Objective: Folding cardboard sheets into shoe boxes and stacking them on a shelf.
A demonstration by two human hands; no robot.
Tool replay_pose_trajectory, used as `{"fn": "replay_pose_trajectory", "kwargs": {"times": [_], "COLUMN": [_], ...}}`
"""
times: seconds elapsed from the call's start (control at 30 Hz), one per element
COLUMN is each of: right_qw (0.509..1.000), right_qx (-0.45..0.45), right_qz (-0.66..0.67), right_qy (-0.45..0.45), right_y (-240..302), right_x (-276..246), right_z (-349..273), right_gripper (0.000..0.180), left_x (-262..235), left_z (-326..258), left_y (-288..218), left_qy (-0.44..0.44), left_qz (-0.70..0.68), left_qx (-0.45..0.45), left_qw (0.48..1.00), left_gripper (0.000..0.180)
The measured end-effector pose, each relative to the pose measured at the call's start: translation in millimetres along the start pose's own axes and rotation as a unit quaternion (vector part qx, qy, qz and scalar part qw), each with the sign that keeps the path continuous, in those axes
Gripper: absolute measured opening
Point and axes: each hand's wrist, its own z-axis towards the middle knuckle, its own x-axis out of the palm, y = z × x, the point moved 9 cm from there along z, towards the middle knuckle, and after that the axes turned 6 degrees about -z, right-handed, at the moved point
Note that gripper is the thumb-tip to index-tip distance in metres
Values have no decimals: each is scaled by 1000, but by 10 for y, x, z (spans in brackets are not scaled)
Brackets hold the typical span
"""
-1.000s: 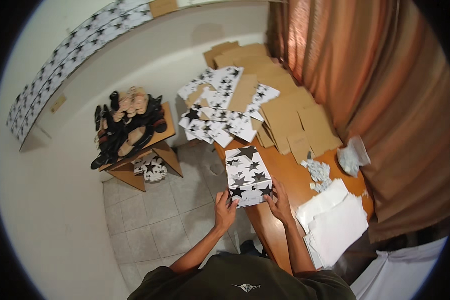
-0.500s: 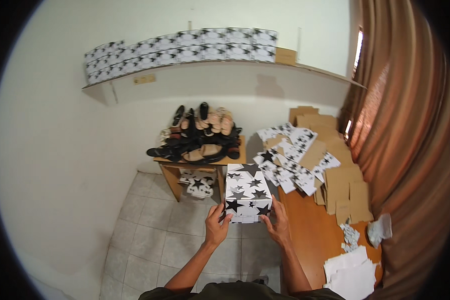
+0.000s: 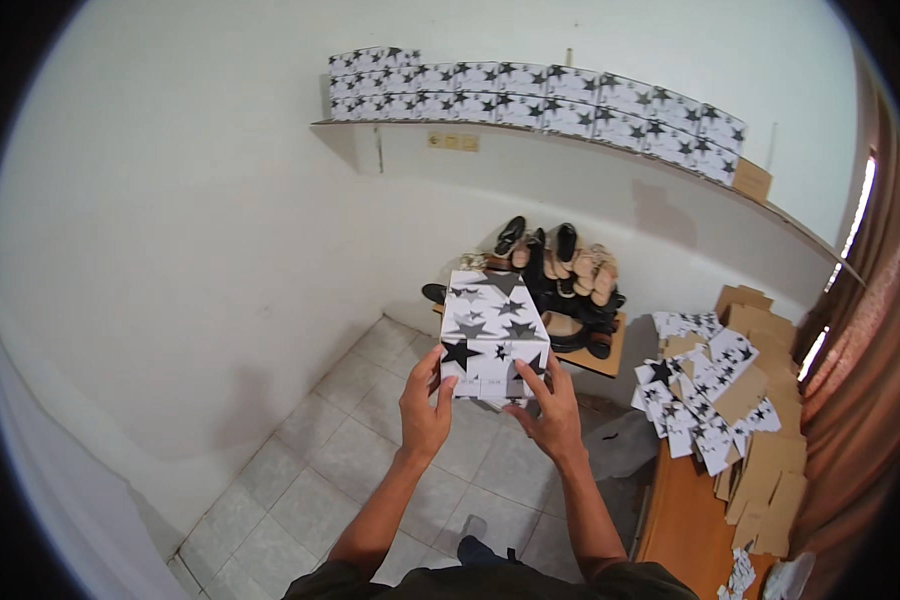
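Note:
A closed white shoebox printed with black and grey stars (image 3: 495,315) is held out in front of me, above the floor. My left hand (image 3: 426,410) grips its left side near the bottom, thumb on the front face. On the right side, my right hand (image 3: 552,412) holds the box with a finger on the front face and its thumb near the lower edge. Behind the box, a pile of black and beige shoes (image 3: 580,275) lies on a small wooden table (image 3: 600,360), partly hidden by the box.
Rows of similar star-printed boxes (image 3: 570,100) line a wall shelf (image 3: 820,230), with a brown carton (image 3: 752,180) at their right end. To the right, a wooden desk (image 3: 685,520) bears star-printed sheets (image 3: 710,390) and flat brown cardboard (image 3: 775,480). Brown curtains (image 3: 860,400) hang beside it.
My view has turned left, so the shelf, shoes and desk sit farther right. The box stays between both hands and now stands before the shoes; my right fingers have shifted on its front.

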Motion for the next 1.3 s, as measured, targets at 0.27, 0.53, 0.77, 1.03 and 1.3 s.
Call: {"fn": "replay_pose_trajectory", "kwargs": {"times": [0.27,0.53,0.77,1.03,1.3], "right_qw": [995,983,969,937,905], "right_qx": [-66,-143,-186,-227,-248], "right_qz": [58,79,80,-4,-57], "right_qy": [-51,-81,-142,-264,-340], "right_y": [-223,-293,-5,631,1182], "right_x": [824,1385,1673,1882,2109], "right_z": [1178,2298,3321,4464,5493], "right_gripper": [77,75,74,76,78], "left_x": [-196,-455,-822,-1361,-1803], "left_z": [1169,2193,3248,4588,5864], "left_y": [156,572,560,293,116], "left_qy": [50,22,-16,6,19], "left_qz": [232,263,248,159,93], "left_qx": [105,118,162,296,373], "left_qw": [966,957,955,942,923], "left_gripper": [49,70,69,69,66]}}
